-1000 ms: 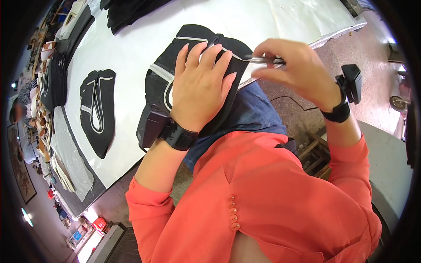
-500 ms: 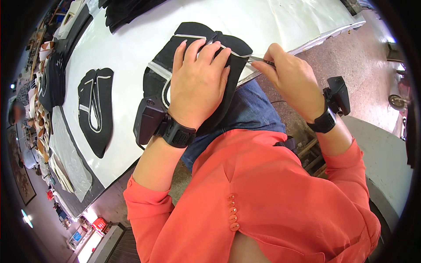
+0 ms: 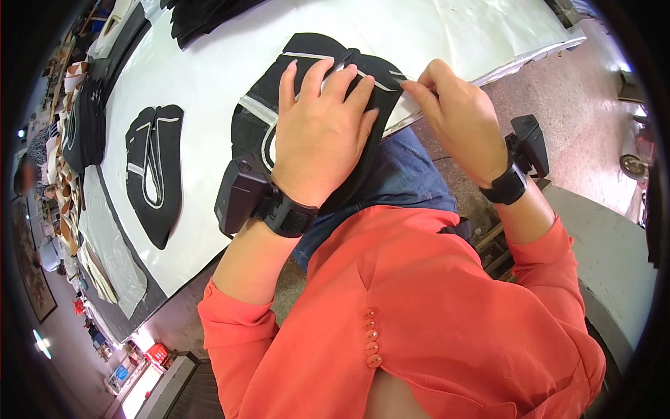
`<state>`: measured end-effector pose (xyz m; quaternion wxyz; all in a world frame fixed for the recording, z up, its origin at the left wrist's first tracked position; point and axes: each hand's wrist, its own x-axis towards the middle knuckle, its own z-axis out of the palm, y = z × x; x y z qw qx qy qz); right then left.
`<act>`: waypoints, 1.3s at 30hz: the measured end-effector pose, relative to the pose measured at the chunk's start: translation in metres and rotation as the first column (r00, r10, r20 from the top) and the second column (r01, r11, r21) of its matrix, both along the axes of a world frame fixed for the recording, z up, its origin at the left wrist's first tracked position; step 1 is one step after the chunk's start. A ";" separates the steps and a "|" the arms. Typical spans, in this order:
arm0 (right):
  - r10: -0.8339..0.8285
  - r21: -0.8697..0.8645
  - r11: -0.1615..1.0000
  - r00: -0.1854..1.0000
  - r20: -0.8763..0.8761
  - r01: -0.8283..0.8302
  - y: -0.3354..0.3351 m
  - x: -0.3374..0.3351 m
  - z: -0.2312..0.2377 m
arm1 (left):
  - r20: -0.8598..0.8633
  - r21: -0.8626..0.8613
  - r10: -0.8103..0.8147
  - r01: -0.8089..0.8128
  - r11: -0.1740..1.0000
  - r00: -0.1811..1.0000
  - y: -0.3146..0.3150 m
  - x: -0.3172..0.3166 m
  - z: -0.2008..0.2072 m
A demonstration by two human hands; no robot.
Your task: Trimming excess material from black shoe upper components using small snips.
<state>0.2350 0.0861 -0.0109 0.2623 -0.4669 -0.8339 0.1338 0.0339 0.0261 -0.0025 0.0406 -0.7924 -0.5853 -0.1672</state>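
Now you are pressing your left hand [image 3: 317,136] flat, fingers spread and grasping nothing, on the black fabric piece [image 3: 307,105] with white trim, which is lying at the near edge of the white tabletop [image 3: 202,84] and hanging partly over your lap. Your right hand [image 3: 457,119] is pinching that piece's right edge between its fingertips [image 3: 412,87], the grip clenched on the fabric. A second black piece [image 3: 153,171] with white lines is lying well apart to the left.
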 end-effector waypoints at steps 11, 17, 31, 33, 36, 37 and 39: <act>-0.009 -0.516 0.837 0.938 -0.346 -0.182 0.011 -0.002 0.025 | 0.108 -0.183 -0.050 0.070 0.981 0.993 -0.016 -0.012 0.011; 0.494 -0.356 0.747 0.827 -0.268 -0.561 0.006 -0.013 0.026 | 0.599 -0.458 0.373 -0.079 0.885 0.708 -0.051 -0.089 0.035; 0.674 -0.380 0.632 0.721 -0.160 -0.675 -0.002 -0.077 0.017 | 0.552 -0.828 0.796 0.052 0.558 0.247 -0.123 -0.136 0.057; 0.673 -0.339 0.639 0.715 -0.188 -0.691 -0.009 -0.086 0.012 | 0.700 -0.698 0.676 0.015 0.716 0.230 -0.120 -0.130 0.054; 0.559 -0.246 0.705 0.735 -0.384 -0.665 -0.015 -0.097 0.007 | 0.699 -0.529 0.607 -0.298 0.795 0.379 -0.123 -0.157 0.064; 0.531 -0.286 0.707 0.752 -0.391 -0.647 -0.014 -0.096 0.007 | 0.730 -0.482 0.591 -0.353 0.802 0.344 -0.124 -0.169 0.071; 0.503 -0.334 0.706 0.774 -0.385 -0.624 -0.012 -0.094 0.006 | 0.768 -0.420 0.572 -0.448 0.789 0.288 -0.135 -0.197 0.084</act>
